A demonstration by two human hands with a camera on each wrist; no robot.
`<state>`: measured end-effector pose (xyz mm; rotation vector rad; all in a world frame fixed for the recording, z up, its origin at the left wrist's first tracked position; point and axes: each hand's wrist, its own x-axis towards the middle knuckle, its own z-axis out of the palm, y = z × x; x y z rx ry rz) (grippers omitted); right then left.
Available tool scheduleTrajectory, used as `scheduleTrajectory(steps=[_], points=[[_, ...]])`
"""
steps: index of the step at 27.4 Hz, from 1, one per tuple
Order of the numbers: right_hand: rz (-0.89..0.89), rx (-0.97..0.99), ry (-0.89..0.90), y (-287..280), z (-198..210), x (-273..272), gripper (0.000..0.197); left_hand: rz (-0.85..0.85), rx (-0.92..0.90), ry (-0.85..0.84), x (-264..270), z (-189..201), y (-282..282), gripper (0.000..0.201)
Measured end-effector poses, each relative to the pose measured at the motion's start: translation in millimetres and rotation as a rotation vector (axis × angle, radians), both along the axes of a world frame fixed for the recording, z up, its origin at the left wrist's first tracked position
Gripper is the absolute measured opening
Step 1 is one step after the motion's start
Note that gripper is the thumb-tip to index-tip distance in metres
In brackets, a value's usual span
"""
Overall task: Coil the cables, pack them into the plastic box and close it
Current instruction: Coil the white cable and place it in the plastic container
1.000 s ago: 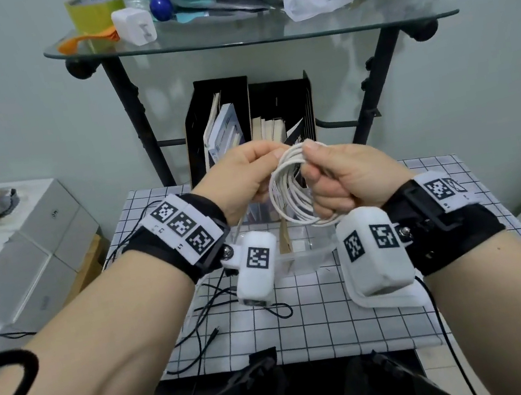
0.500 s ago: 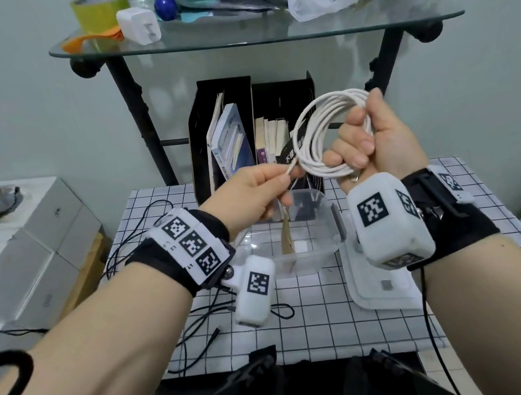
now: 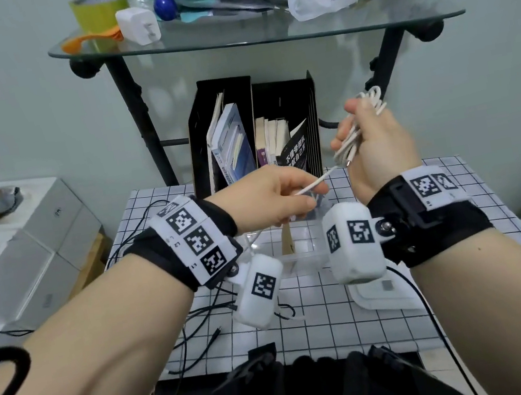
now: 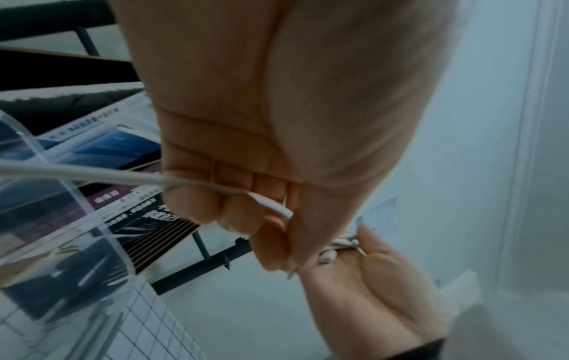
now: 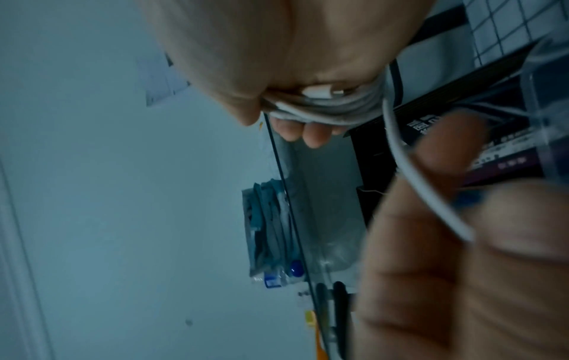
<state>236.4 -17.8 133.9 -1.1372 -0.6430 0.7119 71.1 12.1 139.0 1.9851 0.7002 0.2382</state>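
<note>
My right hand [image 3: 356, 128] is raised above the table and grips a white cable [image 3: 374, 100] squeezed into a narrow bundle, with loops poking out above the fist. The bundle [image 5: 323, 107] and a white plug lie across the palm in the right wrist view. A loose tail [image 3: 313, 184] runs from the bundle to my left hand [image 3: 307, 199], which pinches it between thumb and curled fingers [image 4: 234, 212]. The clear plastic box [image 3: 299, 249] stands open on the grid table below both hands. Its lid [image 3: 386, 295] lies flat to the right.
Thin black cables [image 3: 203, 338] sprawl over the left of the grid table [image 3: 343, 328]. Black file holders with books [image 3: 242, 138] stand behind the box. A glass shelf [image 3: 260, 37] on black legs hangs above. White boxes [image 3: 34, 235] sit at the left.
The right hand lifted the coil away from the left hand and swung it right; the round coil is now a flattened bundle. The left hand stayed low, holding the tail.
</note>
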Motion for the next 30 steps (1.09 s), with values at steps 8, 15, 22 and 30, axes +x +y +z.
scheduleTrajectory(steps=[8,15,22,30], points=[[0.118,-0.159,-0.533,-5,-9,-4,0.014,0.009,0.039,-0.021,6,18,-1,0.021],[0.172,-0.197,-0.606,-6,-11,-7,0.018,0.042,0.097,-0.012,5,22,-2,0.023],[0.38,-0.28,-0.486,-11,-17,-9,0.026,0.096,0.125,-0.044,3,24,-2,0.021],[0.471,-0.365,-0.337,-16,-12,-16,0.033,0.181,0.052,-0.117,2,23,-7,0.019]])
